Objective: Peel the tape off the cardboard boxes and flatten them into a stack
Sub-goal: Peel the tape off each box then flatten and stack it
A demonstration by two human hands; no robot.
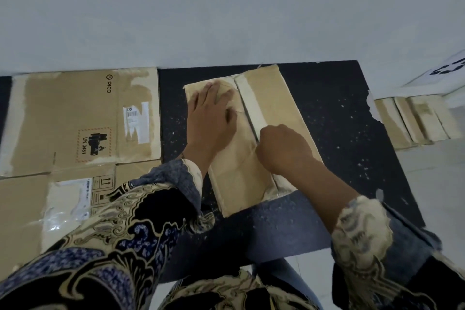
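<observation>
Box (251, 138) looks light, stiff cardboard: left hand (211, 118) presses flat, fingers spread, holding nothing; right hand (284, 148) pinched closed on tape (251, 106) along its centre seam.

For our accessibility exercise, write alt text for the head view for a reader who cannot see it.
A left hand presses flat on a box on a dark mat while the right hand pinches at its centre seam tape. Flattened boxes lie to the left.
</observation>
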